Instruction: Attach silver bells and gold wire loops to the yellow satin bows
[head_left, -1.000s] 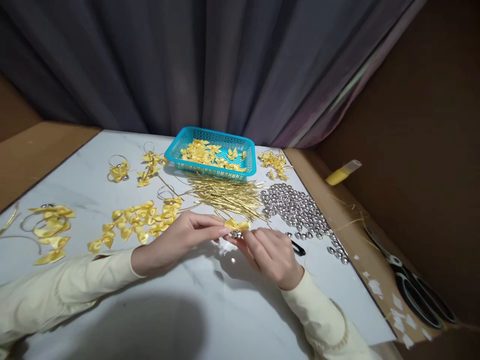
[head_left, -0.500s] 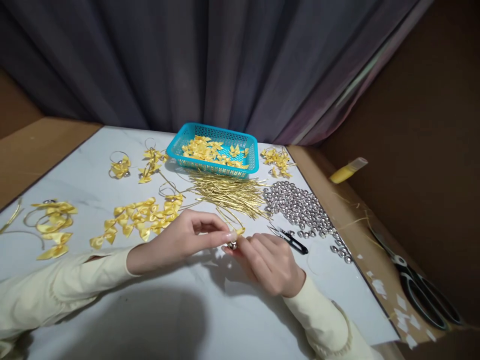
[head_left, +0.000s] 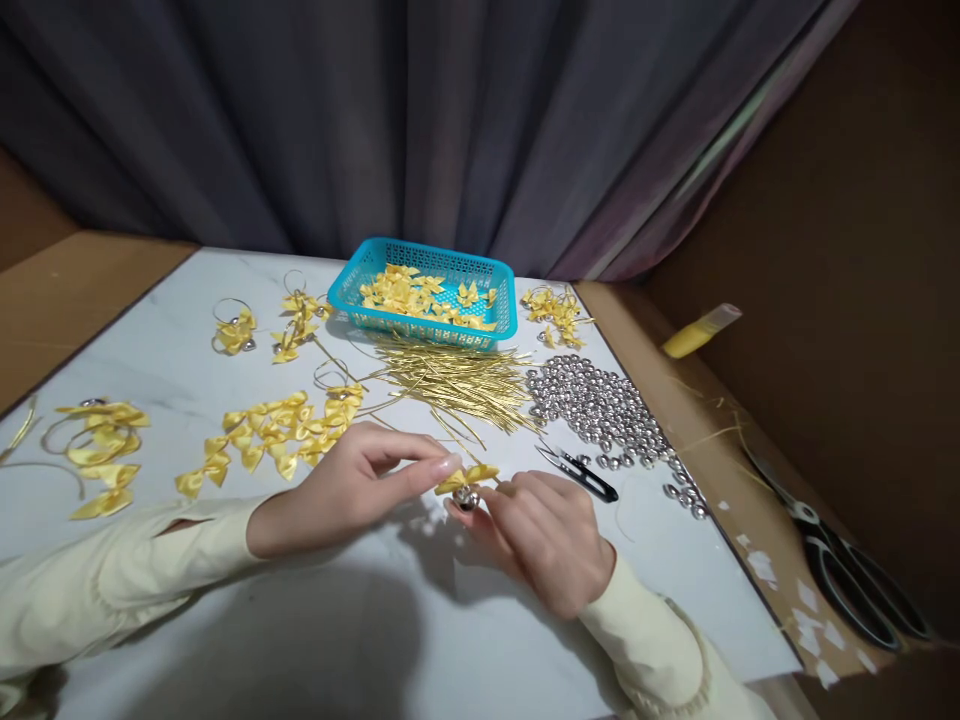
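Observation:
A yellow bow (head_left: 474,476) with a silver bell (head_left: 466,498) under it is between my two hands. My left hand (head_left: 358,482) pinches the bow's left side, thumb and finger together. The fingers of my right hand (head_left: 546,535) are closed at the right side of the bow and bell. Beyond them lies a pile of gold ties (head_left: 457,380). Yellow bows (head_left: 274,430) are spread left of my left hand. Right of my right hand are black thread snips (head_left: 581,472) and a heap of silver bells (head_left: 596,405).
A blue basket (head_left: 424,333) of yellow bows stands at the back of the white table. Bows with looped ties (head_left: 109,445) lie at the left. Large scissors (head_left: 847,570), paper scraps and a yellow tube (head_left: 697,333) are along the right edge.
The bow and bell show more openly between my fingers, the bow now spread above the bell. My left fingers have shifted slightly left, and my right hand slightly lower.

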